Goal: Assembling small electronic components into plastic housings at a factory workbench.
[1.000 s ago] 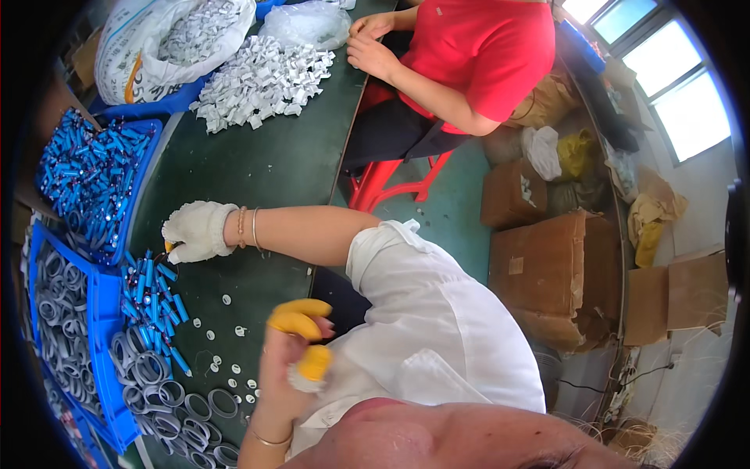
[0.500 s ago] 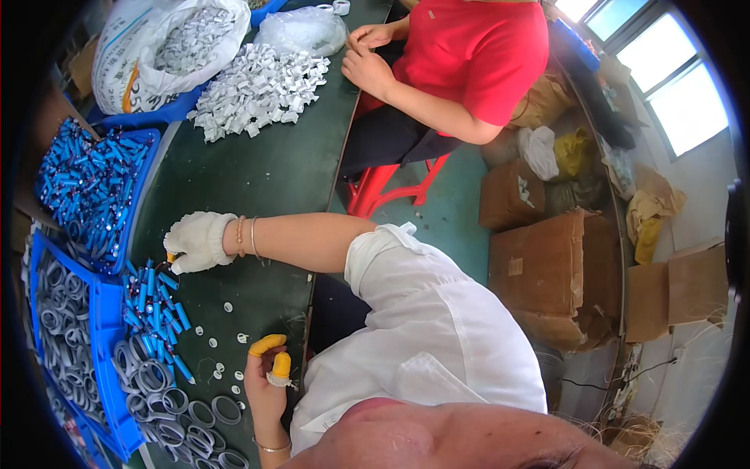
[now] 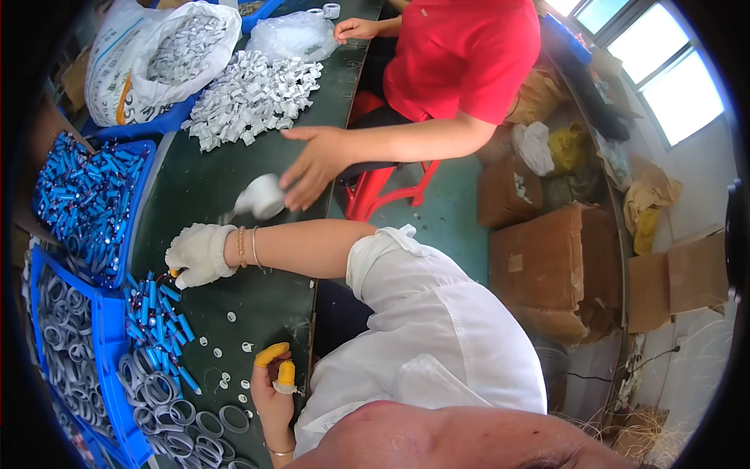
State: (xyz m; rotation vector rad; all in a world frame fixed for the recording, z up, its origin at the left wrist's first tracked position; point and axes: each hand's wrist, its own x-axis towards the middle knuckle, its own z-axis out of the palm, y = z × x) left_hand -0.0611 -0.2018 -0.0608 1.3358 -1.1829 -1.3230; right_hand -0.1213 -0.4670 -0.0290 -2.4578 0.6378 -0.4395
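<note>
My right hand (image 3: 201,255), in a white knit glove with a yellow fingertip cover, is closed at the upper end of a pile of blue cylinders with wire leads (image 3: 160,320). What its fingers hold is hidden. Nearer the table edge, my left hand (image 3: 273,391) has yellow covers on two bent fingers, held apart with nothing visible between them. Small white discs (image 3: 217,352) are scattered beside it. Grey rings (image 3: 183,426) lie heaped left of my left hand. Just beyond my right forearm is a blurred white roll-shaped object (image 3: 262,197), beside a co-worker's outstretched hand (image 3: 316,166).
Blue bins hold more blue cylinders (image 3: 90,203) and grey rings (image 3: 66,344) along the left. Small white pieces (image 3: 258,98) are heaped by an open white sack (image 3: 117,66). The co-worker sits on a red stool (image 3: 383,195). Cardboard boxes (image 3: 539,273) stand at right.
The co-worker's hand has swung across the table toward me, and the blurred white roll has appeared by it. My hands have hardly moved; the view has shifted slightly.
</note>
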